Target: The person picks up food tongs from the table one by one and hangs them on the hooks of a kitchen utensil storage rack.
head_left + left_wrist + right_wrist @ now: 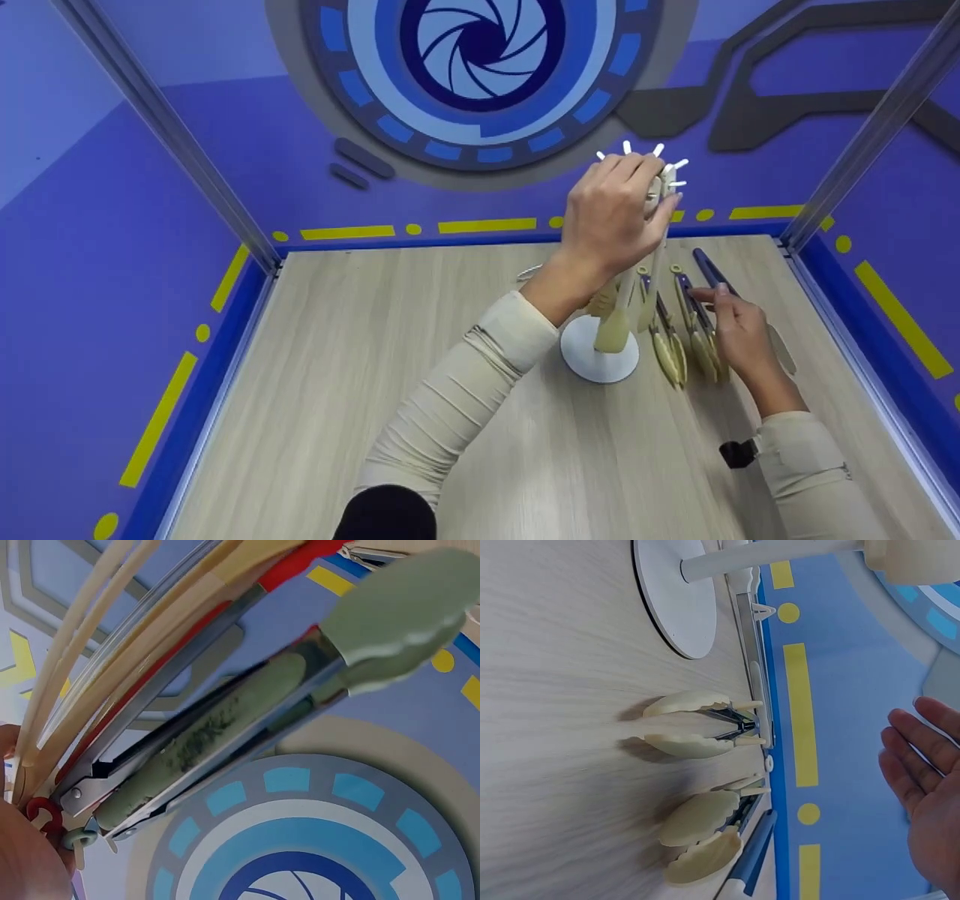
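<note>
left hand (611,206) clamped round the top of the stand (583,358), right hand (739,326) kinda loose, near 2 tongs (699,819) on the table (337,337)

this looks like a purpose-built lab or studio booth (75,300): metal posts (171,131) frame blue-purple panels (225,124) printed with yellow dashes (487,225) and a large aperture emblem (480,75), walling in a wood-grain table (337,337).

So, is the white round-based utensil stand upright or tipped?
Upright: the stand has its round base flat on the pale wooden table, white pole rising.
</note>
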### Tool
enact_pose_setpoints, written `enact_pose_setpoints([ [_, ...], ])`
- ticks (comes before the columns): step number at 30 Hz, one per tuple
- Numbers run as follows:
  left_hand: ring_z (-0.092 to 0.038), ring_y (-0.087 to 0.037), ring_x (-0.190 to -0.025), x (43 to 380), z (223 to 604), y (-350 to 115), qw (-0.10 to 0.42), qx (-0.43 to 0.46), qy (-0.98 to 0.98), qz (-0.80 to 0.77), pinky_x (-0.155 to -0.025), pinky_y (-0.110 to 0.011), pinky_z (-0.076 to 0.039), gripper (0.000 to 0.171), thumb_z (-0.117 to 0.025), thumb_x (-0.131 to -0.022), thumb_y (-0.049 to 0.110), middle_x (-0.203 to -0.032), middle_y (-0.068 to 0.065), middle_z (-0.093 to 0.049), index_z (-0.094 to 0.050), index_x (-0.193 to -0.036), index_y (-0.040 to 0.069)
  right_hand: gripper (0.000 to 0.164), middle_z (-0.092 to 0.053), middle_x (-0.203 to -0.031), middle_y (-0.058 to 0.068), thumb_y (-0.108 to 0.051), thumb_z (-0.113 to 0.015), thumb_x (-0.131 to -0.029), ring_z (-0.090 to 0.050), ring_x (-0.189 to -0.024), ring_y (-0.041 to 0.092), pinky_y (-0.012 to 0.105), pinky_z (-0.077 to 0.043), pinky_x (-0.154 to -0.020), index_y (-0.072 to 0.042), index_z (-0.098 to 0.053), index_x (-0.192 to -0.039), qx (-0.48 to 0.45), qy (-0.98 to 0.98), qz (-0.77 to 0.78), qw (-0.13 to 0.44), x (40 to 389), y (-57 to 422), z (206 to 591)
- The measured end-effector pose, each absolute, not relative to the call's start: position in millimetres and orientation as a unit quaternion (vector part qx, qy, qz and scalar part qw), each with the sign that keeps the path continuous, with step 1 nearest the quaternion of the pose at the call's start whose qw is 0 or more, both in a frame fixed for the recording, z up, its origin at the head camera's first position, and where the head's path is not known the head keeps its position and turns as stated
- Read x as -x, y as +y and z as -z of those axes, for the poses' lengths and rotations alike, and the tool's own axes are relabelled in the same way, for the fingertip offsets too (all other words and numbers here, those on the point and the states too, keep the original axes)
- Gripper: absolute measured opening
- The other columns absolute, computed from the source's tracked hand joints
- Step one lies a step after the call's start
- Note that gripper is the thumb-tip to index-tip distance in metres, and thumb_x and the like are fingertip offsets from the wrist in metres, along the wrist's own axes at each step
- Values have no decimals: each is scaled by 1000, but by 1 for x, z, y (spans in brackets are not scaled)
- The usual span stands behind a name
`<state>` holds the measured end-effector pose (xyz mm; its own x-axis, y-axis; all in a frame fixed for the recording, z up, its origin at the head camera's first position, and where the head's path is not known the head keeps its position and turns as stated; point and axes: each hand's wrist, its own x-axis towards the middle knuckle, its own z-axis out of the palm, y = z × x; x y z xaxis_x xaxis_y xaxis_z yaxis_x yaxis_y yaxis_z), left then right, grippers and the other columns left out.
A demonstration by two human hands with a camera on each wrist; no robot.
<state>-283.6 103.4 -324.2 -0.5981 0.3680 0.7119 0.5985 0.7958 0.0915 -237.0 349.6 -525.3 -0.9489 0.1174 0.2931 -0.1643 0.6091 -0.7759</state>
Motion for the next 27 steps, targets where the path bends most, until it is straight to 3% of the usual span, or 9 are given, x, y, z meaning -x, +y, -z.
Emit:
enact_pose_setpoints([
  [2, -64, -9, -106, 284, 323, 103, 352, 276, -880, 162, -93, -21, -50, 35, -56, -95, 46, -115, 9, -70, -67, -117, 22, 61, -69, -125, 17, -43, -24, -109, -53, -101, -16, 9, -39, -89, -4, -69, -121, -7, -887, -437, 151, 237, 349, 524],
  [4, -63, -9, -105, 284, 323, 103, 349, 278, -880, 163, -94, -21, -49, 35, -55, -95, 45, -115, 9, -70, -67, -118, 22, 62, -69, -126, 16, -45, -24, -108, -59, -106, -4, 14, -41, -91, -6, -69, -123, -2, -890, -434, 142, 237, 348, 523],
  [9, -63, -9, -105, 284, 321, 103, 348, 282, -878, 169, -94, -21, -49, 35, -55, -93, 42, -114, 9, -71, -68, -118, 22, 66, -66, -132, 16, -50, -21, -107, -58, -126, 33, 47, -43, -107, -7, -67, -127, 3, -890, -442, 114, 240, 343, 519],
  [12, -63, -9, -102, 285, 321, 102, 343, 283, -877, 179, -91, -20, -50, 34, -56, -90, 41, -111, 10, -71, -68, -116, 21, 67, -64, -135, 18, -51, -21, -107, -53, -132, 39, 61, -36, -109, -5, -66, -128, -3, -888, -448, 102, 240, 340, 518],
  [21, -61, -9, -91, 285, 318, 104, 339, 277, -883, 170, -80, -20, -50, 32, -55, -85, 39, -101, 10, -69, -67, -108, 21, 73, -61, -140, 14, -59, -16, -104, -51, -135, 35, 58, -36, -112, -11, -63, -133, -8, -892, -447, 70, 242, 335, 515],
  [27, -62, -8, -101, 282, 317, 104, 321, 265, -896, 155, -88, -22, -51, 44, -57, -92, 56, -110, 10, -69, -66, -120, 23, 68, -63, -137, 15, -54, -20, -106, -54, -133, 35, 58, -38, -109, -9, -64, -131, -19, -891, -444, 94, 241, 330, 513],
])
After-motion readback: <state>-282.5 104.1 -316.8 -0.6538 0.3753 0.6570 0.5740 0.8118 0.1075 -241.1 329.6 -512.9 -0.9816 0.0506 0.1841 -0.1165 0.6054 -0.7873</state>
